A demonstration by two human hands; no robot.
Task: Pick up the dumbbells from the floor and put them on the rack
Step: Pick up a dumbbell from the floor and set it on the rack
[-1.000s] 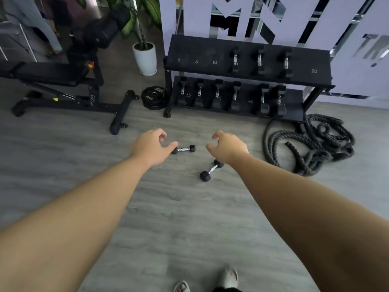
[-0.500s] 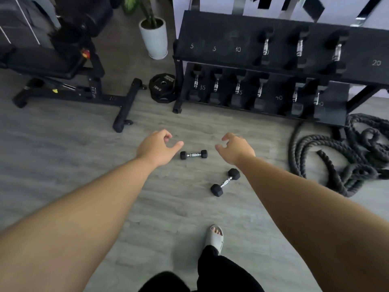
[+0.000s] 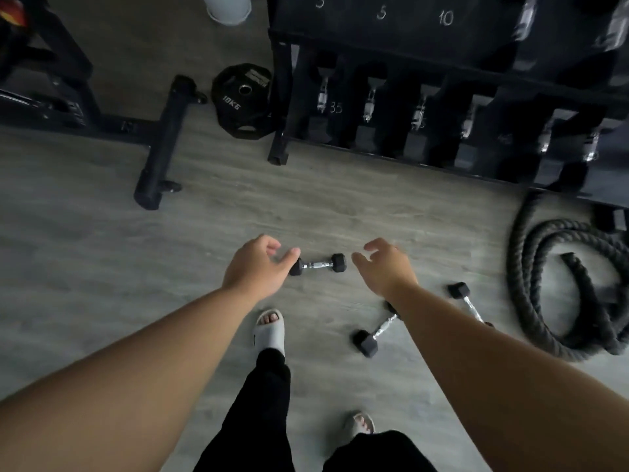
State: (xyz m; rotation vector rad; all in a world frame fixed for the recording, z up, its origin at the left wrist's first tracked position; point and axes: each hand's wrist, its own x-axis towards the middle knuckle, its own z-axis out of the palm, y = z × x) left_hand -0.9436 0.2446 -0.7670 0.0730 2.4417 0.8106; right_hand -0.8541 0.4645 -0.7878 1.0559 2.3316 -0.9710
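Three small black hex dumbbells with chrome handles lie on the grey floor. One dumbbell lies crosswise between my hands. My left hand hovers at its left end, fingers apart, thumb just over the left head. My right hand is open just right of it. A second dumbbell lies slanted under my right forearm, partly hidden. A third dumbbell shows past that forearm. The black two-tier rack stands ahead, its lower tier holding several larger dumbbells.
A coiled black battle rope lies at the right. A 10 kg plate leans by the rack's left leg. A bench frame sits at the left, a white pot behind. My slippered feet stand below the hands.
The view has moved closer to the floor and rack. Both hands have dropped nearer the crosswise dumbbell. A third dumbbell has come into sight at the right.
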